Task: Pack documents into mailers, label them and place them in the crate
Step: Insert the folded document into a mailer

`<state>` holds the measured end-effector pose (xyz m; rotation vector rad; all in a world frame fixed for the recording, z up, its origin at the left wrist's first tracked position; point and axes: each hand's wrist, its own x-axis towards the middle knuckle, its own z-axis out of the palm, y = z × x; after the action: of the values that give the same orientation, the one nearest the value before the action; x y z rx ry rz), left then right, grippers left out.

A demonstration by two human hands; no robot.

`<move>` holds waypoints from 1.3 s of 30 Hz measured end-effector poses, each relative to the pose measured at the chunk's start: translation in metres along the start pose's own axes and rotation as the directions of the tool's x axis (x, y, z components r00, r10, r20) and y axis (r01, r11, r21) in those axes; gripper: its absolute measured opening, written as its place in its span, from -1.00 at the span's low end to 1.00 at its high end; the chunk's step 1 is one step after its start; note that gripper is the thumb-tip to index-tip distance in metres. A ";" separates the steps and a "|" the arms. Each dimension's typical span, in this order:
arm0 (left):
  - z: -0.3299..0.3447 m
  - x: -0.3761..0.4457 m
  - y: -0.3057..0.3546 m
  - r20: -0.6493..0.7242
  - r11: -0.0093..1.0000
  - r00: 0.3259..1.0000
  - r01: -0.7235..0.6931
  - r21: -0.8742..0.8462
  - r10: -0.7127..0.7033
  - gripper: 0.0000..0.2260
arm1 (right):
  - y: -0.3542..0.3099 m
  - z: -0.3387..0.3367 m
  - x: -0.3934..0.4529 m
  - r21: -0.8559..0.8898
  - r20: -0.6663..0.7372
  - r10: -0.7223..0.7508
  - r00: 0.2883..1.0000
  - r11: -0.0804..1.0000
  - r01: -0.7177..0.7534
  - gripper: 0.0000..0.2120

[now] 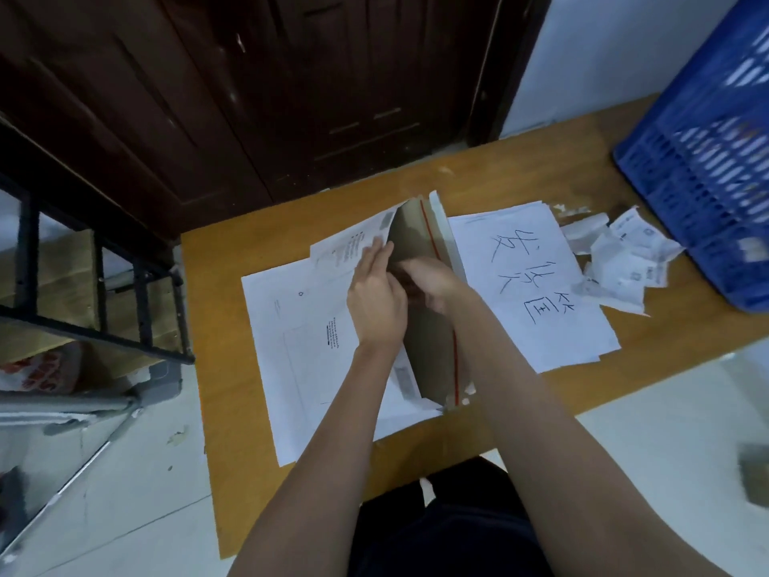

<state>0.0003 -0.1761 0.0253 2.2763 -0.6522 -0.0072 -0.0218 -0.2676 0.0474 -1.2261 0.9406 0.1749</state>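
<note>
A cardboard mailer with a brown inside and a red tear strip stands open in the middle of the wooden table. My left hand holds the mailer's white front flap open, fingers fairly straight along its edge. My right hand reaches into the mailer's mouth with its fingers curled; what it holds is hidden. White printed mailers lie flat under the open one. To the right lies a stack of white sheets with handwritten characters on top. The blue plastic crate stands at the table's right end.
Crumpled label backings and paper scraps lie between the sheets and the crate. A dark wooden door is behind the table. A black metal rack with boxes stands at the left. My dark-clothed lap shows at the table's near edge.
</note>
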 end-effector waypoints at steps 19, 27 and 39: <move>0.067 -0.016 0.052 0.119 0.977 0.988 0.069 0.201 -0.094 -0.63 | 0.059 -0.182 -0.001 0.666 -0.347 0.199 0.916 0.740 0.092 -0.91; 0.078 -0.027 0.052 0.081 0.968 0.988 0.109 0.225 -0.130 -0.61 | 0.080 -0.213 0.018 0.000 -0.542 0.025 0.840 1.000 -0.030 -0.35; 0.081 -0.027 0.059 0.090 0.957 0.978 0.164 0.239 -0.190 -0.62 | 0.102 -0.230 0.015 -0.461 -0.627 -0.117 0.770 0.853 -0.245 -0.31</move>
<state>-0.0654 -0.2527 0.0019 2.5680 -0.5260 -0.1550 -0.1907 -0.4316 -0.0430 -1.8196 1.6106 0.0619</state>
